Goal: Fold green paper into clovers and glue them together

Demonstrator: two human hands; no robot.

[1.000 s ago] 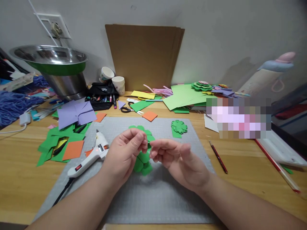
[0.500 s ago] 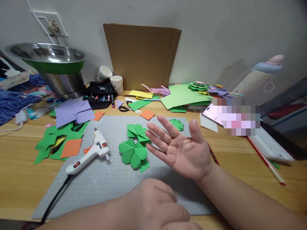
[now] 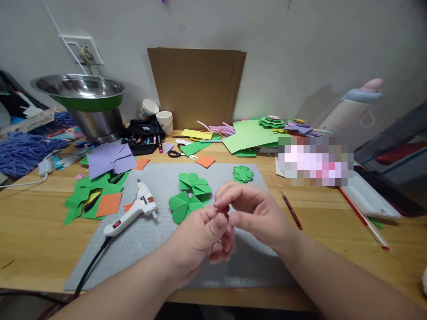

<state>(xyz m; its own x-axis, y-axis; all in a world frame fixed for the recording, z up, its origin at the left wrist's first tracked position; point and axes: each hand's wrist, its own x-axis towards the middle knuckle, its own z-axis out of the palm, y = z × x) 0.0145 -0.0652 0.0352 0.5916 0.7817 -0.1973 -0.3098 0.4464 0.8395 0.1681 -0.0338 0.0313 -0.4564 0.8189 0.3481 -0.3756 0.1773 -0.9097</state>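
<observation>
My left hand and my right hand meet above the grey cutting mat, fingertips touching each other. Both hands have curled, pinching fingers; whatever lies between them is too small to make out. Just beyond the hands lie two folded green paper clovers, the nearer clover and the farther clover. A white glue gun rests on the mat to the left, its black cord running off the near edge.
A small green paper flower lies at the mat's far right. Green, purple and orange paper scraps pile up on the left. A red pencil lies right of the mat. Scissors, cups, a steel bowl and cardboard stand behind.
Both hands let go of the green clover, which now lies on the mat. My right hand opened flat, then curled again. My left hand dropped low, then rose to meet it.
</observation>
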